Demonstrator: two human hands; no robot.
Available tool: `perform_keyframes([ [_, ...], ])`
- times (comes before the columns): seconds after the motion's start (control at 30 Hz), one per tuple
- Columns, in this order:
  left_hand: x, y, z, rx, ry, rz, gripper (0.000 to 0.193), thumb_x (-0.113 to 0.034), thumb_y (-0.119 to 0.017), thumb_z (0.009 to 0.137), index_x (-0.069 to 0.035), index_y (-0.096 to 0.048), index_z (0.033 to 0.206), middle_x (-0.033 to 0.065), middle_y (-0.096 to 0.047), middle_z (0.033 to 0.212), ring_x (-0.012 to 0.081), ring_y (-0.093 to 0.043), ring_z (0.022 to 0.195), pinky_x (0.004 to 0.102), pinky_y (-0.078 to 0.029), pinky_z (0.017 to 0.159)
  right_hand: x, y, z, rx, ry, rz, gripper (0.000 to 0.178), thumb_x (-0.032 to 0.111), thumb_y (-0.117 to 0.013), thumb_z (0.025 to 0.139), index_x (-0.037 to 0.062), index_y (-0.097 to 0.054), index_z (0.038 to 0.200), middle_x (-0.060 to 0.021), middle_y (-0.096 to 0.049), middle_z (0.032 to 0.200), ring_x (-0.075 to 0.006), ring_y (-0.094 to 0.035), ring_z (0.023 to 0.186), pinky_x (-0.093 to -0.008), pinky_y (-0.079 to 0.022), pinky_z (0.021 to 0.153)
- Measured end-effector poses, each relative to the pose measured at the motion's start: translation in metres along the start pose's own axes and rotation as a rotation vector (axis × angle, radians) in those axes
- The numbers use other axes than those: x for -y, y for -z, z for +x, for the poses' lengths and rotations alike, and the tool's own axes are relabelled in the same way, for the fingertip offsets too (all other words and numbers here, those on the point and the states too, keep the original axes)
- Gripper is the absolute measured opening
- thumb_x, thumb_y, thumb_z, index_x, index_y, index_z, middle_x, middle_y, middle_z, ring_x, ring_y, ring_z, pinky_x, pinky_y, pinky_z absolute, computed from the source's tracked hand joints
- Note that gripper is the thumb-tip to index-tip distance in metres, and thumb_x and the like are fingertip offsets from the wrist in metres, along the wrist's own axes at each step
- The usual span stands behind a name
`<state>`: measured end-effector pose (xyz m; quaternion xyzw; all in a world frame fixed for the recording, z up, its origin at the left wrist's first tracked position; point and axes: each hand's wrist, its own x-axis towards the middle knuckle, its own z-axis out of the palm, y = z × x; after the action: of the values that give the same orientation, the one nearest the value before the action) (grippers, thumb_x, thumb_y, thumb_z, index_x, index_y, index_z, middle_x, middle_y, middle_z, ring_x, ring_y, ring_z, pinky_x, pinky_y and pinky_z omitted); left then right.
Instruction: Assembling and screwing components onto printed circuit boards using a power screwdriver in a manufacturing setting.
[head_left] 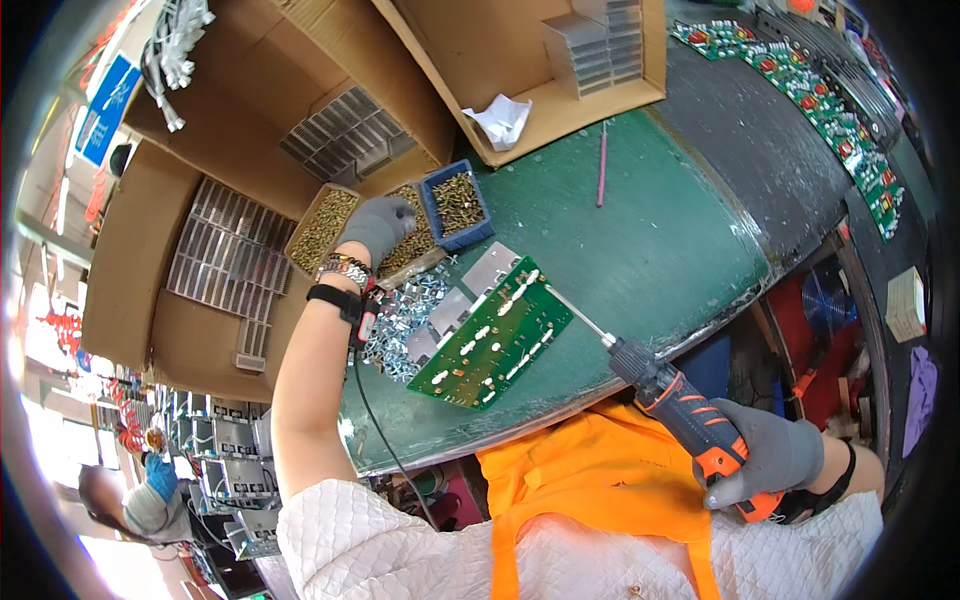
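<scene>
Left hand (378,226) was out over the screw trays at the far left of the green desk (650,250), gloved fingers (400,212) curled down into the brass screws in the open tray (405,245). Whether they had actually pinched a screw, I couldn't tell; the fingertips were buried. The blue bin (457,208) of screws sat just right of that hand, and another tray of screws (322,229) just left of it.

Right hand (775,455) was wrapped fully around the grip of the orange and grey electric screwdriver (690,420), fingers closed on it, down at the near right edge of the desk.

Key geometry: the driver's long axis ran diagonally, from the right hand up and left. Its thin bit (575,312) ended at the right edge of the green circuit board (492,335), touching or only just off it; hard to call. The board lay flat between the two hands, its long axis also diagonal, running from lower left to upper right. So the board was up-left of the right hand and down-right of the left hand.

The left hand was nearer the screws; the driver tip, not the right hand itself, was what was nearest the board.

Silver metal plates (490,268) sat against the board's far edge, with a heap of small metal clips (400,330) just left of it. A pink rod (602,165) lay well apart on the desk.
</scene>
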<state>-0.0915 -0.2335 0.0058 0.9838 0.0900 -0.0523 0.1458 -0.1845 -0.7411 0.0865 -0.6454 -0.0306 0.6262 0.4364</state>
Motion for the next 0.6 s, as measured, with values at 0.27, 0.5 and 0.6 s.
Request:
perform_keyframes([
  [0.27,0.035,-0.051,0.011,0.030,0.123,0.378,0.020,-0.016,-0.063,0.082,-0.011,-0.070,0.100,0.0176,-0.068,0.103,0.0349,-0.063,0.100,0.0400,-0.050,0.089,-0.021,-0.003,0.022,-0.005,0.121,0.139,0.081,0.016,-0.085,0.067,0.0015,-0.039,0.131,-0.0059,-0.058,0.095,-0.0138,-0.059,0.078,-0.0307,-0.054,0.068],
  [0.5,0.039,-0.037,-0.008,-0.154,0.188,0.134,0.012,-0.016,-0.065,0.085,-0.013,-0.069,0.095,0.0162,-0.068,0.098,0.0342,-0.065,0.095,0.0406,-0.050,0.084,-0.016,-0.006,0.016,-0.020,0.153,-0.054,0.093,0.024,-0.088,0.064,0.0004,-0.037,0.137,-0.0067,-0.057,0.103,-0.0136,-0.057,0.087,-0.0301,-0.051,0.077],
  [0.6,0.038,-0.028,-0.010,-0.234,0.245,0.062,0.013,-0.016,-0.066,0.086,-0.011,-0.067,0.098,0.0140,-0.069,0.095,0.0311,-0.065,0.091,0.0389,-0.050,0.082,-0.014,-0.007,0.017,-0.030,0.159,-0.107,0.094,0.025,-0.088,0.065,0.0006,-0.036,0.139,-0.0068,-0.057,0.104,-0.0138,-0.057,0.087,-0.0303,-0.052,0.077],
])
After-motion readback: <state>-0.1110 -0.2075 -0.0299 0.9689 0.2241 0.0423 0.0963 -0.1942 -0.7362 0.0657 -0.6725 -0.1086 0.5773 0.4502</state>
